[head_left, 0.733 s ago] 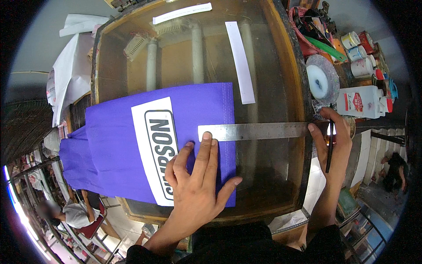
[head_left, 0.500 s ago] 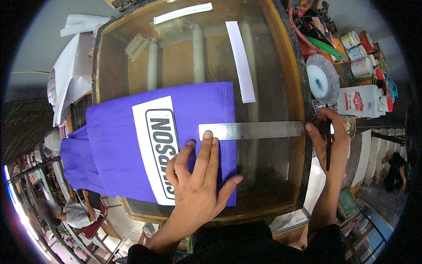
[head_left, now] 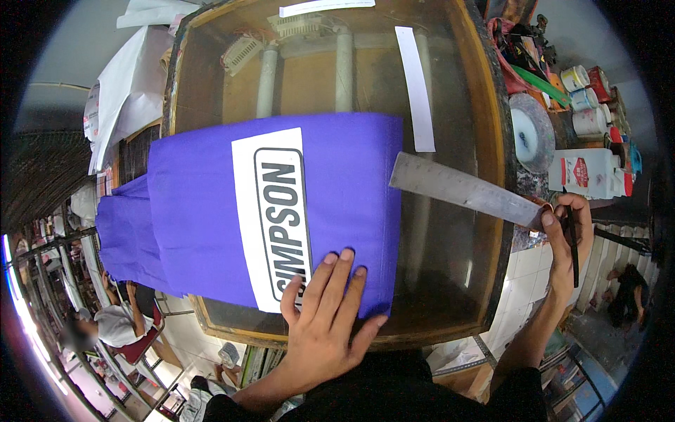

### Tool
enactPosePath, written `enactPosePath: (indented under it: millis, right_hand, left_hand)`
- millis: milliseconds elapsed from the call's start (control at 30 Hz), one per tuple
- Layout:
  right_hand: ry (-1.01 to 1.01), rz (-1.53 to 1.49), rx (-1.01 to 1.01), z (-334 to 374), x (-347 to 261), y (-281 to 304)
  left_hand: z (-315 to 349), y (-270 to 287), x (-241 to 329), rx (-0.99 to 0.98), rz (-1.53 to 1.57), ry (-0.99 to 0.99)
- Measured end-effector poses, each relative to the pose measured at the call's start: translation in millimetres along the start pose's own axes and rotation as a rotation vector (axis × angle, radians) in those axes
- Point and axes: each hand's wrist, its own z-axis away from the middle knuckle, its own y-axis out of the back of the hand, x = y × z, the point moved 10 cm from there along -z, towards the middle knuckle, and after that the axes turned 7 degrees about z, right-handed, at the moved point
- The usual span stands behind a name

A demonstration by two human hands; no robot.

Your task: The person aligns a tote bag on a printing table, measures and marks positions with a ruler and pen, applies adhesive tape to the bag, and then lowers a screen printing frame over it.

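The fingers point(head_left: 332, 287) of the left hand point(head_left: 320, 337) are loosely spread and grip nothing, laid palm down on the lower right part of a folded purple cloth piece point(head_left: 355, 169) with a stitched hem along its right side. The leftmost fingertip overlaps the edge of a white paper sheet point(head_left: 247, 211) printed with black block letters inside a rounded outline, which lies slantwise on the cloth. The right hand point(head_left: 560, 250) is closed, pinching the far end of a flat silvery metal ruler point(head_left: 460, 190) between thumb and fingers, with a thin black pen-like stick point(head_left: 574, 250) held in the same hand. The ruler slants up to the left, its free end over the hemmed edge; it seems raised a little, though whether it touches the cloth is hard to tell from above. The cloth covers the left and lower part of a glass-topped, wood-framed table point(head_left: 457, 288), above pale tubes point(head_left: 344, 70). A narrow white paper strip point(head_left: 416, 91) lies just beyond the ruler, and a white plastic jug with a red cap point(head_left: 585, 174) stands to the right.
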Motion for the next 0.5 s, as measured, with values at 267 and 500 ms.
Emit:
enactPosePath:
  millis: [267,500]
  right_hand:
    - [0.035,0.122,-0.082,10.9,-16.5,-29.5]
    - [0.035,0.237,-0.145,9.5,-20.4,-46.4]
  left_hand:
    - [-4.7,18.9,-14.3,0.196,0.13,-0.055]
    - [6.2,14.3,-10.3,0.247,0.145,-0.094]
